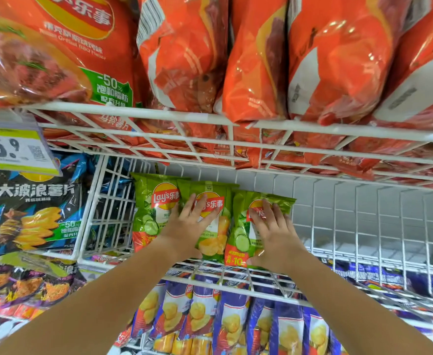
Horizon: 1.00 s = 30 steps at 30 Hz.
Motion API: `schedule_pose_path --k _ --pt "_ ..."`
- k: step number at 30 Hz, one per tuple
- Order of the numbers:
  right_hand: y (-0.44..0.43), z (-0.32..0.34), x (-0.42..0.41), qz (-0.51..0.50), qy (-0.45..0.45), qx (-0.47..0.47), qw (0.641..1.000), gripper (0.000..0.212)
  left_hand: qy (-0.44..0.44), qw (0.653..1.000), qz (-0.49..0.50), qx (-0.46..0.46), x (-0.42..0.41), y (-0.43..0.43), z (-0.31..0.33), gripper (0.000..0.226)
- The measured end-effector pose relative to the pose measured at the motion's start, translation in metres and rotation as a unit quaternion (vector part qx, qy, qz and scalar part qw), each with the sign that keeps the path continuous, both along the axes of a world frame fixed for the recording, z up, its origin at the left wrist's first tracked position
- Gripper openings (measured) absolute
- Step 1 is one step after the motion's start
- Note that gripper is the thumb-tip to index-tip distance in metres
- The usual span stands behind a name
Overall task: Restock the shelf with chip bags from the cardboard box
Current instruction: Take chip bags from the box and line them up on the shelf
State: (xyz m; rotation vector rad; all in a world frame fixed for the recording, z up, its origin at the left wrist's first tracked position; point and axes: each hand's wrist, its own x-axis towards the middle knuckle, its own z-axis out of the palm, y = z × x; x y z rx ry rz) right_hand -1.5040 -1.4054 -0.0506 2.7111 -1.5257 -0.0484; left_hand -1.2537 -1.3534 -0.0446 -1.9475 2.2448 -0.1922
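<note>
Three green Lay's chip bags stand upright at the left end of a white wire shelf point(364, 226). My left hand point(188, 226) lies flat with spread fingers on the front of the middle green bag point(216, 234). My right hand point(271, 231) presses with spread fingers on the right green bag point(241, 234), its thumb near the bag's lower edge. The left green bag point(150, 208) stands untouched beside the wire divider. The cardboard box is not in view.
Orange Lay's bags point(256, 60) fill the wire shelf above, with a 5.9 price tag point(18, 149) at its left. Black and blue chip bags point(35, 216) sit in the left compartment. Purple bags point(230, 321) stand on the shelf below. Right of the green bags the shelf holds nothing.
</note>
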Motion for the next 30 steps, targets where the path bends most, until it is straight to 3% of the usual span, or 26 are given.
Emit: schedule_pose_path --k 11,17,24,30 --pt "-0.004 -0.004 0.001 -0.008 0.022 0.012 1.000 0.124 0.009 0.999 -0.009 0.035 0.008 -0.006 -0.001 0.131" --pt "-0.002 0.008 -0.004 -0.002 -0.036 0.053 0.998 0.117 0.047 0.998 0.003 0.045 0.000 0.006 0.019 0.101" --pt "0.035 0.029 -0.005 0.012 -0.069 0.034 0.997 0.085 0.096 0.995 0.025 0.003 -0.018 0.045 0.029 0.088" --pt "0.088 0.036 -0.007 0.005 -0.074 -0.009 0.997 0.088 0.067 0.996 -0.007 -0.053 -0.019 0.091 0.028 0.098"
